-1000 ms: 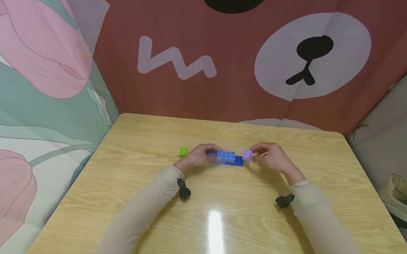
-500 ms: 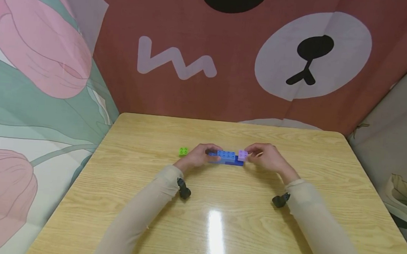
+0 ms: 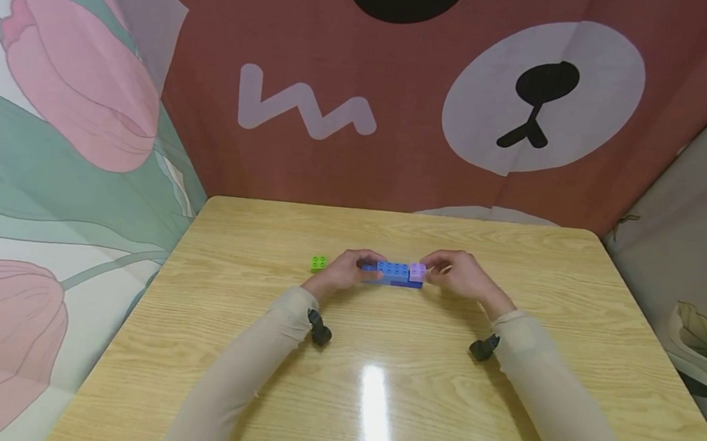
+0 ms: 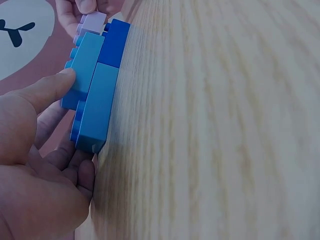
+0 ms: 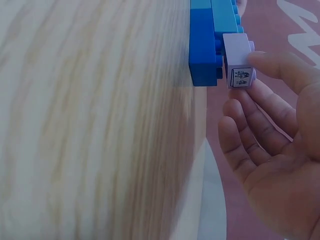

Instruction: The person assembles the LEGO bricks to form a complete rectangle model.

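In the head view, my left hand steadies a low stack of toy building bricks, thumb and fingers on opposite sides of the upper light blue brick. Beneath it, a second light blue brick and a dark blue brick lie end to end on the table. My right hand pinches a small lilac brick over the bare studs of the dark blue brick. A narrow gap shows between them in the right wrist view. A printed picture marks the lilac brick's end.
A small bright green brick stands on the wooden table, just left of my left hand. Behind the table's far edge hangs a red-brown cloth with a bear's face. A flower-patterned cloth hangs at the left.
My right hand has brought the lilac brick leftward and down, from beside the stack's right end to over the dark blue brick. The left hand and the blue bricks have stayed put.
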A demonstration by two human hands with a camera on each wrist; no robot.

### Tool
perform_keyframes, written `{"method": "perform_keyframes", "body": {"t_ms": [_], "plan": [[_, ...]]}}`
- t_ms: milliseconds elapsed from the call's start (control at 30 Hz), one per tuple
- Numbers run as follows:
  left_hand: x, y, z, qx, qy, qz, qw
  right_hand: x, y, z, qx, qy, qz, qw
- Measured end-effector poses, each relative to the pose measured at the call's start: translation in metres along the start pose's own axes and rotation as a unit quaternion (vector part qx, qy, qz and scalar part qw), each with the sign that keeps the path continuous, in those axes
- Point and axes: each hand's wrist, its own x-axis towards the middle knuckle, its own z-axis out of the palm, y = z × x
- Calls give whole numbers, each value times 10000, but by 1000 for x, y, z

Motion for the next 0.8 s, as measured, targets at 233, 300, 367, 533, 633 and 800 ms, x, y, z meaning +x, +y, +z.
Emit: {"method": "perform_keyframes", "body": {"t_ms": [233, 300, 367, 533, 633, 800], "plan": [[0, 0, 0, 19, 20, 0, 10000, 1, 1, 1, -20, -27, -38, 10000], [0, 0, 1, 8, 30, -4, 10000, 1, 1, 2, -8, -40, -35, 10000], [0, -1, 1, -7, 34, -5, 10000, 2, 1, 2, 12, -65, -23, 10000], [0, -2, 1, -53, 17, 0, 10000, 2, 1, 3, 45, -128, 19, 9999], [0, -1, 1, -74, 3, -2, 10000, 2, 0, 3, 43, -125, 28, 9999], [0, -1, 0, -87, -16, -55, 9999, 3, 0, 4, 17, -112, 30, 9999]]}}
